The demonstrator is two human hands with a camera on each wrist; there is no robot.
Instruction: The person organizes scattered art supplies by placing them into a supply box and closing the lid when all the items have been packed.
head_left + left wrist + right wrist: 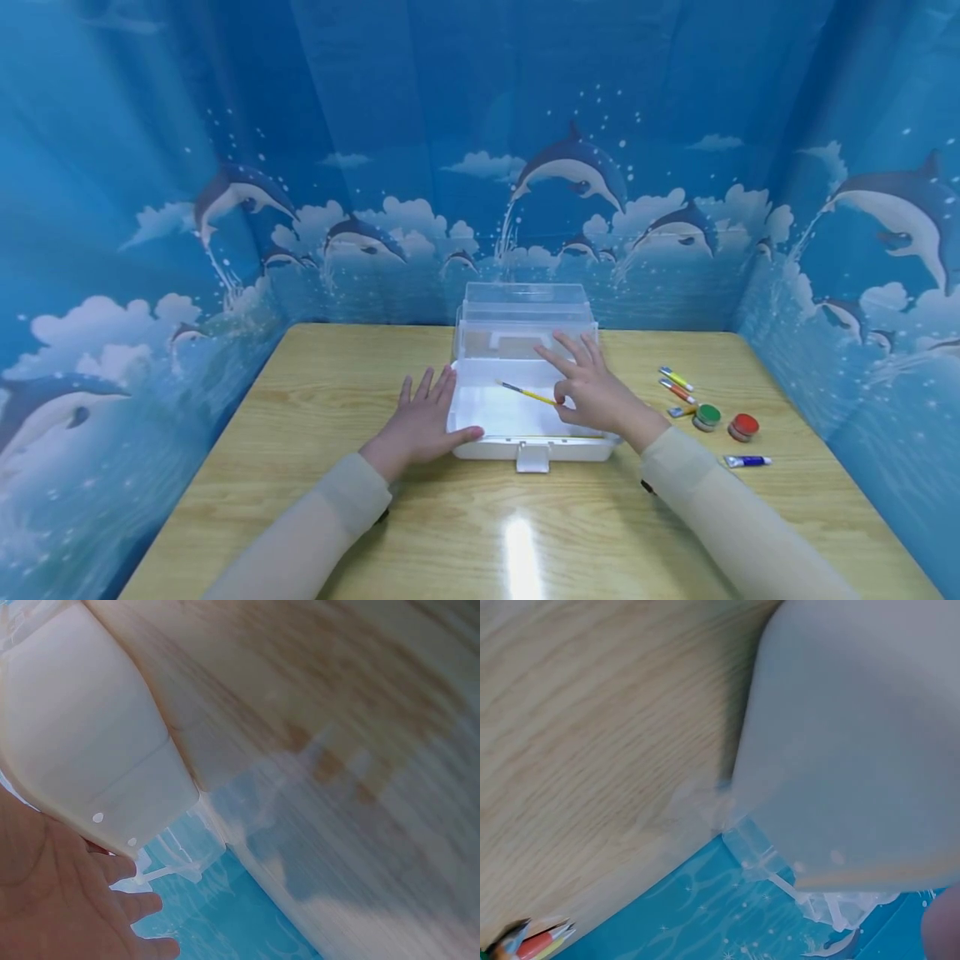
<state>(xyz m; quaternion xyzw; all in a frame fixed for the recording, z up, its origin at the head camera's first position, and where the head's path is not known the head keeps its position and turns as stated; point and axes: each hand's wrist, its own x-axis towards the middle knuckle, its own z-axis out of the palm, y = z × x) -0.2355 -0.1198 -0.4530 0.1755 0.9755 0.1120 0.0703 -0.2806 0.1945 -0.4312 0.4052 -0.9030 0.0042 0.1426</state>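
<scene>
A white plastic box (573, 450) with a clear lid (525, 293) stands open on the table, its latch (533, 458) hanging at the front. My right hand (603, 400) pinches a thin paintbrush (534, 394) with a yellow handle between thumb and index finger, the other fingers spread. The brush slants over the inside of the box, bristles toward the left. My left hand (423, 421) rests on the box's left edge with straight fingers, thumb across the front corner. In the left wrist view its palm (56, 892) lies along the box wall. A thin yellow stick (555, 436) runs along the front inside edge.
Right of the box lie a yellow tube (677, 378), an orange tube (677, 391), a small tube (682, 411) and a blue paint tube (747, 461). Among them stand a green-lidded jar (707, 417) and a red-lidded jar (743, 427). A dolphin-print curtain (420, 150) surrounds the wooden table (345, 358).
</scene>
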